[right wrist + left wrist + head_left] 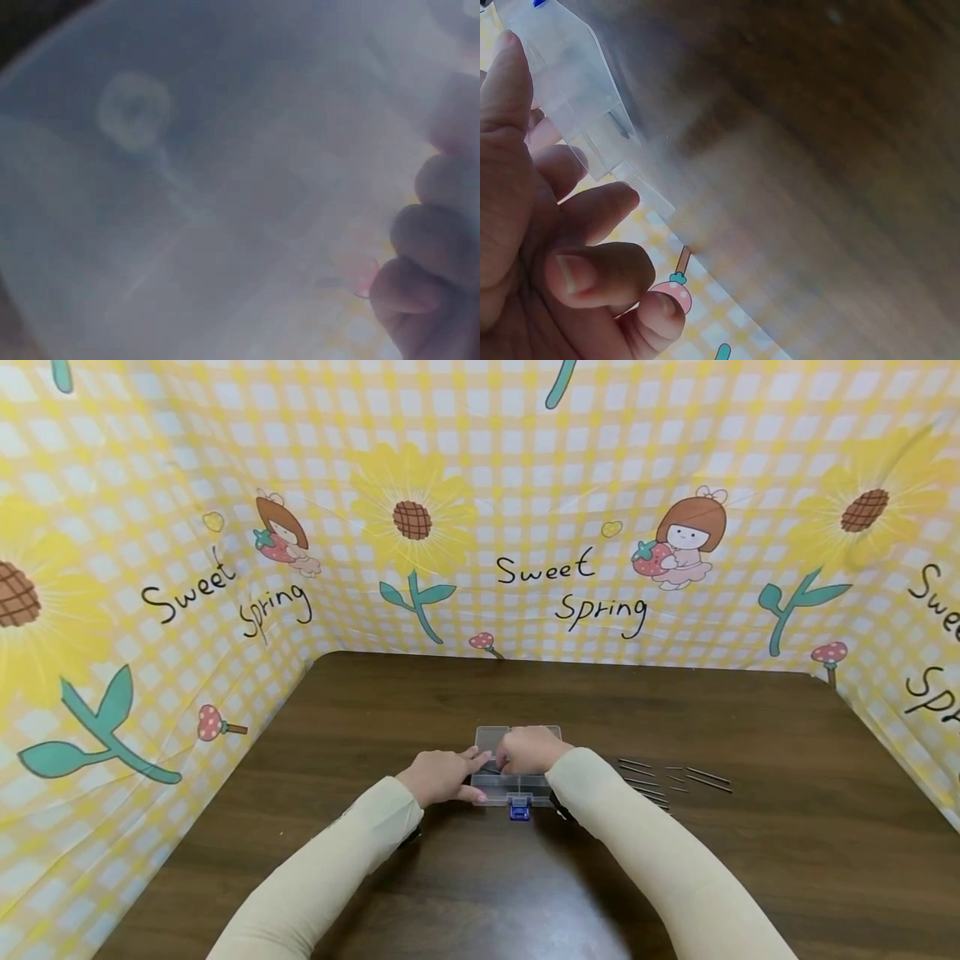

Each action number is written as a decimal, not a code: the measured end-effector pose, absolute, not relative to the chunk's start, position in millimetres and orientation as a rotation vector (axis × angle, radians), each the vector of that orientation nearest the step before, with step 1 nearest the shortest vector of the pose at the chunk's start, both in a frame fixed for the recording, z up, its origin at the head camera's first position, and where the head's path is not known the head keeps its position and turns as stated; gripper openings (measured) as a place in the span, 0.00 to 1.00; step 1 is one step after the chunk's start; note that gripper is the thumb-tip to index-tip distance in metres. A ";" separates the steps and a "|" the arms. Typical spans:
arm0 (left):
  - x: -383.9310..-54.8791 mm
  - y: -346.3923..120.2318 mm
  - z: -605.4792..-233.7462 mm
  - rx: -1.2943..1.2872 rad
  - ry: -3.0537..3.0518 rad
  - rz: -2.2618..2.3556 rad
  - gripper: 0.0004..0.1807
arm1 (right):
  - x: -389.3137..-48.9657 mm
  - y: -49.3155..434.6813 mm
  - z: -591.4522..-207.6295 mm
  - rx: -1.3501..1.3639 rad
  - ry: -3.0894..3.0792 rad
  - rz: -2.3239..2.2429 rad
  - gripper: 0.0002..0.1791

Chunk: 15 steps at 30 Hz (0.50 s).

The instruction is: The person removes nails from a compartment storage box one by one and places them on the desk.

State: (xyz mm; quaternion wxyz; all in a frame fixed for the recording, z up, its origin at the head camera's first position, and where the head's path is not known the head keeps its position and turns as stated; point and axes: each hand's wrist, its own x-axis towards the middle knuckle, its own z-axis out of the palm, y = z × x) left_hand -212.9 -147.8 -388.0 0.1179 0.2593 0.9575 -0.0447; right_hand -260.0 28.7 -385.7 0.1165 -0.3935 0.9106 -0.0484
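A clear plastic compartment box with a blue latch sits on the table, its lid raised at the back. My left hand lies at the box's left end, thumb straight along the front corner and index finger over the rear compartment. Its other fingers bend loosely in the left wrist view. My right hand reaches down into the rear compartment with fingers curled; its fingertips and anything between them are hidden. Thin dark rods show inside the box beside it. The right wrist view is blurred by clear plastic close to the camera.
Several thin metal rods of different lengths lie in loose groups on the brown table, right of the box. A yellow checked cloth with sunflowers walls the table at the back and sides.
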 end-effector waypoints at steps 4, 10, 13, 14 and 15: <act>-212.2 -147.6 -385.9 0.755 2.804 -0.129 0.42 | -258.9 27.0 -388.4 -1.148 2.693 -0.109 0.04; -213.3 -148.3 -385.1 0.760 2.797 -0.113 0.42 | -255.1 24.6 -387.8 -1.096 2.726 -0.105 0.04; -213.2 -148.3 -386.4 0.750 2.792 -0.103 0.42 | -253.4 24.2 -389.5 -1.074 2.730 -0.107 0.05; -213.0 -148.2 -387.0 0.751 2.790 -0.104 0.42 | -252.7 24.1 -389.8 -1.068 2.729 -0.111 0.06; -212.8 -148.0 -387.6 0.750 2.790 -0.102 0.42 | -251.9 23.8 -390.1 -1.065 2.731 -0.111 0.06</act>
